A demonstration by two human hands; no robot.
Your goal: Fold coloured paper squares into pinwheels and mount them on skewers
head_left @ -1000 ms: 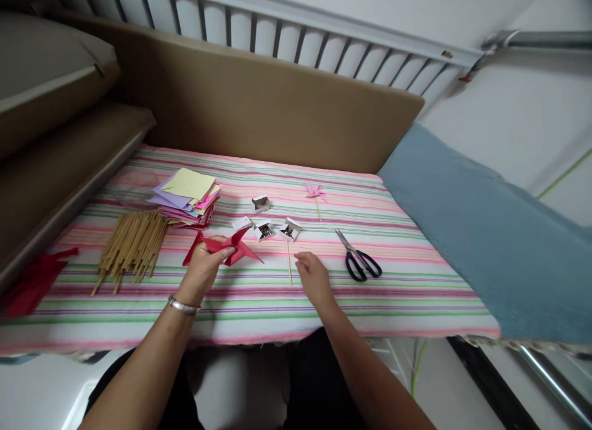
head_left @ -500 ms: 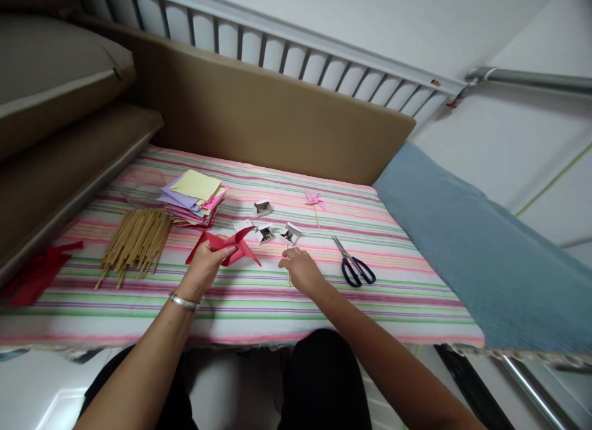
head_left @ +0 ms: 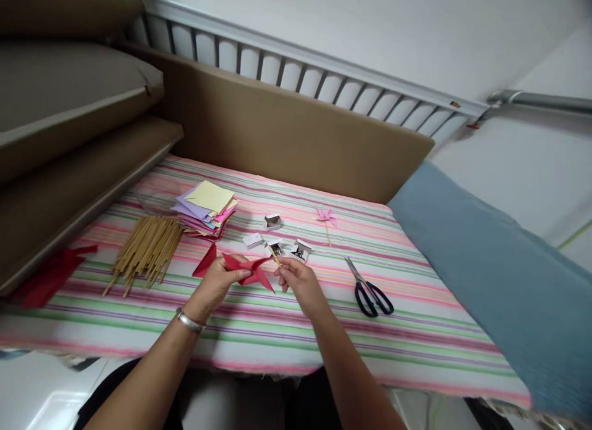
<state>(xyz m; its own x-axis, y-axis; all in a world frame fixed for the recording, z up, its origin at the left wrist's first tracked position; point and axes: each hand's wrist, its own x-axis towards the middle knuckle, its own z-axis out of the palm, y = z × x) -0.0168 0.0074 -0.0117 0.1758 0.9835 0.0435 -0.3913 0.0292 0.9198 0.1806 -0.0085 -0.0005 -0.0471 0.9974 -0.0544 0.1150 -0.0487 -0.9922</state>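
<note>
Between the thumb and fingers of my left hand (head_left: 221, 285) is a red paper pinwheel (head_left: 253, 271), its blades curling to both sides. My right hand (head_left: 296, 281) pinches a short wooden stick (head_left: 274, 255), tilted, just right of the pinwheel. Whether stick and paper touch I cannot tell. Just beyond my hands lie small white boxes; the open box (head_left: 300, 251) on the right has small dark metal pieces in it. A closed white box (head_left: 253, 240) and an open box (head_left: 272, 221) lie close by.
Left of my hands lie a bundle of wooden sticks (head_left: 147, 250), a stack of coloured paper squares (head_left: 208, 202) and red paper (head_left: 53, 276). A pink pinwheel (head_left: 326, 218) and scissors (head_left: 369, 291) lie to the right on the striped cloth (head_left: 370, 356). A brown board (head_left: 287, 128) stands behind.
My right hand has picked the wooden stick up from the cloth and brought it beside the red pinwheel. My left hand still holds the pinwheel. The whole view has shifted slightly.
</note>
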